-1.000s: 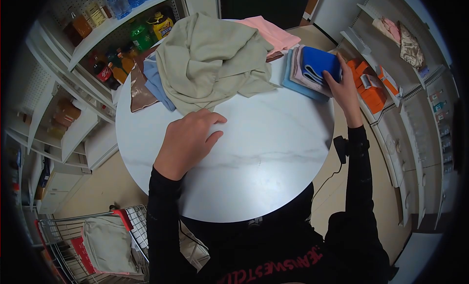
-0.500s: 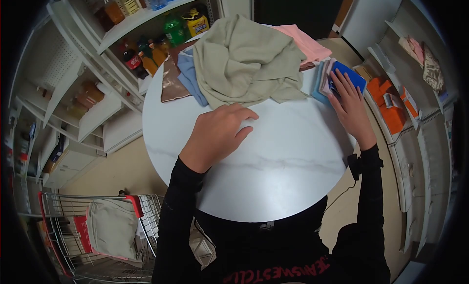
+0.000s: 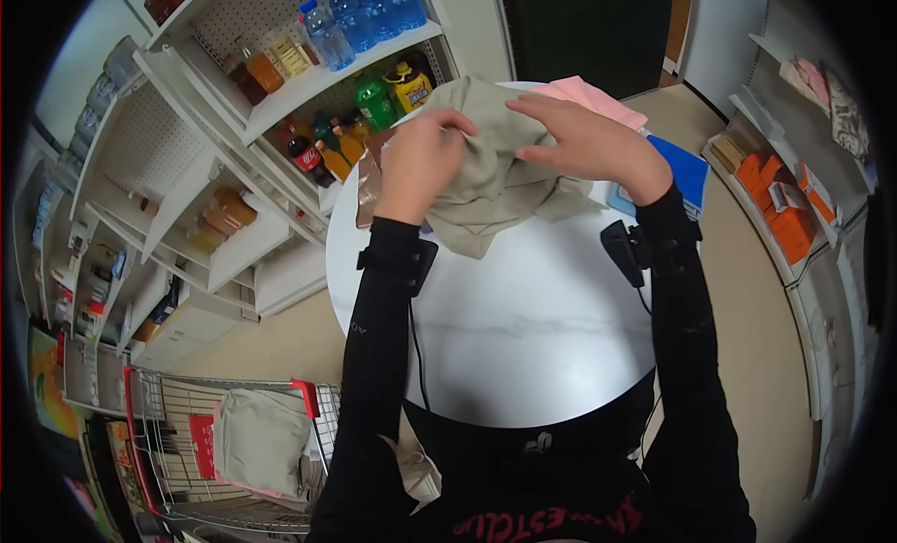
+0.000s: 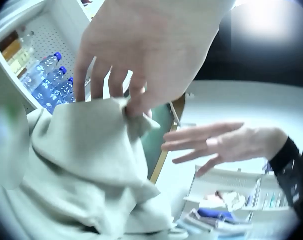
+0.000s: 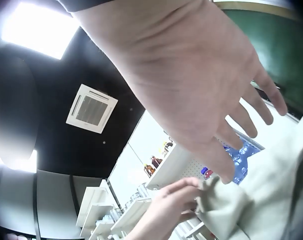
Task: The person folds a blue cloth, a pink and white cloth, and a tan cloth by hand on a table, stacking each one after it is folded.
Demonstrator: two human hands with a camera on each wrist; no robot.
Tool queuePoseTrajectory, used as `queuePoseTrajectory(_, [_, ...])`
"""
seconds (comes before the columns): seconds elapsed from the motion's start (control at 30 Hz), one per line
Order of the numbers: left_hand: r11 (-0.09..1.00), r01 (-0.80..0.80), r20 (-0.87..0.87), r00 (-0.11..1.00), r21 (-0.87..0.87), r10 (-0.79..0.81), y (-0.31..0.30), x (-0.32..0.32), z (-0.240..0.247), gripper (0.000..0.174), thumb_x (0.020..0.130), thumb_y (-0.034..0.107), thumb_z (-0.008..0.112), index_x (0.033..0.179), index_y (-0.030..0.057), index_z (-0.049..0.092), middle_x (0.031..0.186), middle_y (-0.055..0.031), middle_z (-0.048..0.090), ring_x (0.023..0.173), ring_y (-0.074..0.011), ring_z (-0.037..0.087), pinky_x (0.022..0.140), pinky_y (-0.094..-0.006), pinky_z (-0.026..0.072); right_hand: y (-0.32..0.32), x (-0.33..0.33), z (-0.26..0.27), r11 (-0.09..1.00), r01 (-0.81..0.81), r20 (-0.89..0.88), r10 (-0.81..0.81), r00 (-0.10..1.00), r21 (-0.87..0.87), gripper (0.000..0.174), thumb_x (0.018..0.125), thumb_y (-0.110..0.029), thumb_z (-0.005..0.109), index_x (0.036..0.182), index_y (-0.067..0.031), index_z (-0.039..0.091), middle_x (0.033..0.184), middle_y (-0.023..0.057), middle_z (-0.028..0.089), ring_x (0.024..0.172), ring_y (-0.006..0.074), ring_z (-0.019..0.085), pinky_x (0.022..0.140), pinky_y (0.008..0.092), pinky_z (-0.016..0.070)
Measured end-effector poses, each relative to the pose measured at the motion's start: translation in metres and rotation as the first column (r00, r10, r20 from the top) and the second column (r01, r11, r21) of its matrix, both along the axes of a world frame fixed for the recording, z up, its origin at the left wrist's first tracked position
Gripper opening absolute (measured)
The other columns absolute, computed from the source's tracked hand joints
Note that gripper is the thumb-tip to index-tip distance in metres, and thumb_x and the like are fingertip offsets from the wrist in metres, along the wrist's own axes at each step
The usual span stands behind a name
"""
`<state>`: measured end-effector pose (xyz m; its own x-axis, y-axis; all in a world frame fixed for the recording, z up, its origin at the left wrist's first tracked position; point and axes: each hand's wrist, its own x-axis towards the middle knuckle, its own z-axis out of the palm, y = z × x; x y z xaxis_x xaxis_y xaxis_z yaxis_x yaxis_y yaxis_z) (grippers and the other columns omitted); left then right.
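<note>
A large, crumpled grey-green cloth (image 3: 486, 216) lies at the far side of the round white table (image 3: 533, 365). My left hand (image 3: 425, 164) pinches its raised edge between thumb and fingers, as the left wrist view shows with the cloth (image 4: 91, 145) hanging below. Over the cloth's right part, my right hand (image 3: 598, 150) is spread with straight fingers; in the left wrist view that hand (image 4: 231, 145) holds nothing. A pink cloth (image 3: 593, 99) sticks out behind. To the right is a folded blue cloth (image 3: 684, 174), partly hidden by my right wrist. Brown shiny cloth (image 3: 368, 188) shows at the left.
Shelves with water bottles (image 3: 327, 40) and other drinks stand behind the table at the left. A shopping cart (image 3: 306, 398) with folded cloths is at the lower left. Orange boxes (image 3: 790, 225) sit on a right-hand shelf.
My right hand has left the folded stack and moved left over the grey-green cloth. My left hand has gone forward from the tabletop and taken hold of that cloth, lifting its edge.
</note>
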<state>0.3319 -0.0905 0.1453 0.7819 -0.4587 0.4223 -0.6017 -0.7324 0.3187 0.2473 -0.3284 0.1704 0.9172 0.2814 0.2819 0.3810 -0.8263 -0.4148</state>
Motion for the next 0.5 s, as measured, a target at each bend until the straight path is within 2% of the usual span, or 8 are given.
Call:
queuePoseTrajectory(0.03, [0.968, -0.053, -0.029, 0.998, -0.244, 0.048, 0.001, 0.005, 0.01, 0.021, 0.098, 0.019, 0.068, 0.114, 0.0052, 0.067, 0.109, -0.0115, 0.073, 0.096, -0.0252, 0.072, 0.086, -0.0388, 0.0557, -0.003, 0.01, 0.0, 1.0, 0.01, 0.026, -0.01, 1.0, 0.002, 0.068, 0.096, -0.027, 0.074, 0.158, -0.0121, 0.05, 0.158, 0.0131, 0.054, 0.142, 0.0338, 0.054, 0.117, 0.0409, 0.0441])
queuePoseTrajectory(0.07, [0.968, -0.05, -0.024, 0.999, -0.245, 0.045, 0.004, 0.006, 0.021, 0.021, 0.098, 0.019, 0.068, 0.114, 0.0052, 0.067, 0.109, -0.0115, 0.073, 0.096, -0.0252, 0.072, 0.086, -0.0388, 0.0557, -0.002, 0.014, 0.003, 1.0, 0.017, 0.045, -0.017, 0.999, 0.002, 0.069, 0.096, -0.027, 0.075, 0.158, -0.0114, 0.05, 0.158, 0.0133, 0.054, 0.141, 0.0337, 0.055, 0.116, 0.0411, 0.0451])
queuePoseTrajectory(0.1, [0.863, 0.061, 0.056, 0.998, -0.502, -0.038, 0.008, 0.006, 0.029, 0.015, 0.1, 0.014, 0.066, 0.111, 0.0046, 0.066, 0.109, -0.0089, 0.073, 0.095, -0.0198, 0.07, 0.086, -0.0349, 0.0551, 0.002, 0.016, 0.003, 1.0, 0.016, 0.045, -0.016, 0.999, 0.0, 0.069, 0.096, -0.027, 0.075, 0.158, -0.0114, 0.05, 0.158, 0.0133, 0.054, 0.141, 0.0337, 0.055, 0.116, 0.0411, 0.0451])
queuePoseTrajectory(0.13, [0.684, 0.176, 0.154, 0.984, -0.708, -0.093, 0.012, 0.007, 0.037, 0.009, 0.101, 0.01, 0.064, 0.108, 0.0039, 0.065, 0.109, -0.0062, 0.073, 0.094, -0.0143, 0.069, 0.086, -0.031, 0.0545, 0.008, 0.018, 0.001, 1.0, -0.019, 0.084, 0.017, 0.996, 0.023, 0.07, 0.095, -0.028, 0.076, 0.157, -0.0107, 0.05, 0.156, 0.0133, 0.056, 0.139, 0.0325, 0.056, 0.114, 0.0405, 0.0465])
queuePoseTrajectory(0.17, [0.685, 0.175, 0.154, 0.984, -0.707, -0.093, 0.013, 0.004, 0.048, 0.009, 0.101, 0.01, 0.064, 0.108, 0.0039, 0.065, 0.109, -0.0062, 0.073, 0.094, -0.0143, 0.069, 0.086, -0.031, 0.0545, 0.017, 0.018, 0.0, 0.997, -0.052, 0.124, 0.046, 0.991, 0.048, 0.071, 0.094, -0.028, 0.076, 0.157, -0.0101, 0.05, 0.155, 0.0133, 0.058, 0.138, 0.0312, 0.058, 0.112, 0.0399, 0.0479])
queuePoseTrajectory(0.23, [0.303, 0.449, 0.333, 0.87, -0.841, -0.364, 0.016, -0.005, 0.067, 0.004, 0.102, 0.002, 0.062, 0.105, 0.0038, 0.062, 0.109, -0.0028, 0.072, 0.097, -0.0077, 0.064, 0.087, -0.0251, 0.0519, 0.031, 0.025, 0.001, 0.994, -0.09, 0.158, 0.078, 0.984, 0.069, 0.072, 0.093, -0.029, 0.077, 0.157, -0.0095, 0.05, 0.153, 0.0133, 0.059, 0.136, 0.03, 0.059, 0.111, 0.0393, 0.0493])
queuePoseTrajectory(0.33, [0.223, 0.478, 0.388, 0.852, -0.849, -0.352, 0.02, -0.017, 0.084, 0.017, 0.096, 0.001, 0.067, 0.113, 0.0006, 0.065, 0.11, -0.0065, 0.073, 0.094, -0.0115, 0.067, 0.087, -0.0272, 0.0537, 0.047, 0.033, 0.011, 0.874, -0.285, 0.039, 0.294, 0.955, 0.394, 0.074, 0.088, -0.035, 0.083, 0.15, -0.006, 0.056, 0.139, 0.0147, 0.068, 0.125, 0.026, 0.066, 0.104, 0.0363, 0.0528])
queuePoseTrajectory(0.5, [0.396, 0.585, 0.549, 0.809, -0.708, -0.212, 0.032, -0.002, 0.087, 0.007, 0.107, -0.002, 0.057, 0.11, 0.0003, 0.062, 0.116, -0.0099, 0.071, 0.109, -0.0163, 0.069, 0.101, -0.03, 0.0521, 0.059, 0.019, 0.039, 0.834, -0.393, 0.188, 0.346, 0.919, 0.388, 0.07, 0.086, -0.037, 0.086, 0.142, -0.0041, 0.062, 0.125, 0.0131, 0.072, 0.115, 0.021, 0.069, 0.099, 0.0343, 0.0543])
